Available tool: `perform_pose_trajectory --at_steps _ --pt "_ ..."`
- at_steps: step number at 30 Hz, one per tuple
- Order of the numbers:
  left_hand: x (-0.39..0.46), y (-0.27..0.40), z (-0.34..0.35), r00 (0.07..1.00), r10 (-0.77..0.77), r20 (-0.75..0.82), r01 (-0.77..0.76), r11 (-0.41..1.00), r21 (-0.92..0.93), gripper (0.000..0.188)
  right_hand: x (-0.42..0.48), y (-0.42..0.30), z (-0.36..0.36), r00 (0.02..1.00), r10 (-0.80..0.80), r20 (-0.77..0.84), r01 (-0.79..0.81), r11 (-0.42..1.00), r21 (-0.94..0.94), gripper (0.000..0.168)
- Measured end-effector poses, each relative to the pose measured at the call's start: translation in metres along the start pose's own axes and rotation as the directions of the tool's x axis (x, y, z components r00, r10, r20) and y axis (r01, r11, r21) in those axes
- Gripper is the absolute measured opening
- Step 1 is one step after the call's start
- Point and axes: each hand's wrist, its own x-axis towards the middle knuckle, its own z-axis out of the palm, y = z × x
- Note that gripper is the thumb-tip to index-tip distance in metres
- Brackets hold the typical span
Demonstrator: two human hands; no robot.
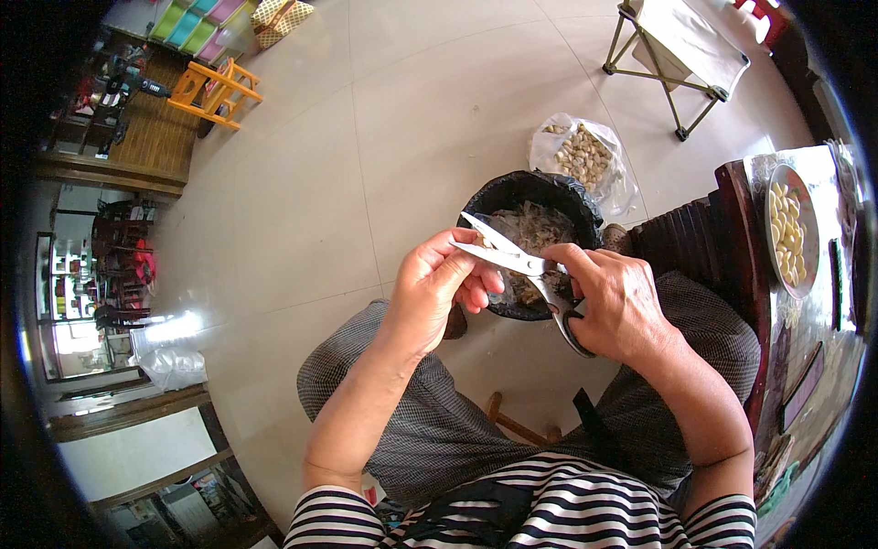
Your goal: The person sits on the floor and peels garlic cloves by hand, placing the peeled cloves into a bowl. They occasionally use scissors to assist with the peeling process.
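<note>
My right hand (617, 302) grips a pair of metal scissors (514, 259) by the handles, with the blades parted and pointing left. Between the blades is a small pale nut or seed (483, 241), held in the fingertips of my left hand (432, 281). Below both hands, a round bin lined with a black bag (480, 195) holds shell or husk scraps (542, 226). Just beyond it, a clear plastic bag (545, 147) contains many whole shelled-looking pieces, brownish white. On the table at the right, a shallow bowl (811, 226) holds many pale yellow, smooth kernels.
A dark wooden table (744, 226) with a patterned cover stands close on the right, bearing a flat phone-like object (802, 388). A folding stool (693, 48) is at the upper right. An orange wooden stool (216, 92) and a patterned box (278, 20) stand at the upper left.
</note>
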Motion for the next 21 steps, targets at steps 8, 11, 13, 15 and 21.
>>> perform_pose_trajectory --at_steps 8,11,13,15,21 --pt "0.000 0.000 -0.003 0.999 0.028 0.020 -0.029 0.998 0.054 0.019 -0.002 0.001 0.001 1.000 -0.009 -0.023 0.010 1.000 0.022 0.055" --pt "0.000 0.000 -0.005 0.999 0.022 0.024 -0.023 0.998 0.060 0.019 -0.001 -0.002 0.000 0.999 0.027 0.047 -0.027 1.000 -0.011 0.053" --pt "0.000 0.001 -0.005 1.000 0.015 0.023 -0.017 0.996 0.089 0.020 -0.001 -0.001 0.001 0.998 0.027 0.055 -0.026 1.000 -0.014 0.051" --pt "0.000 0.000 -0.006 0.999 0.018 0.029 -0.021 0.994 0.104 0.019 -0.002 0.001 0.003 0.998 0.019 0.059 -0.018 1.000 -0.013 0.050" --pt "0.002 -0.005 -0.009 0.997 -0.077 0.005 0.077 0.994 0.077 0.018 -0.007 0.006 0.016 0.994 0.035 0.100 -0.034 0.999 -0.009 0.047"
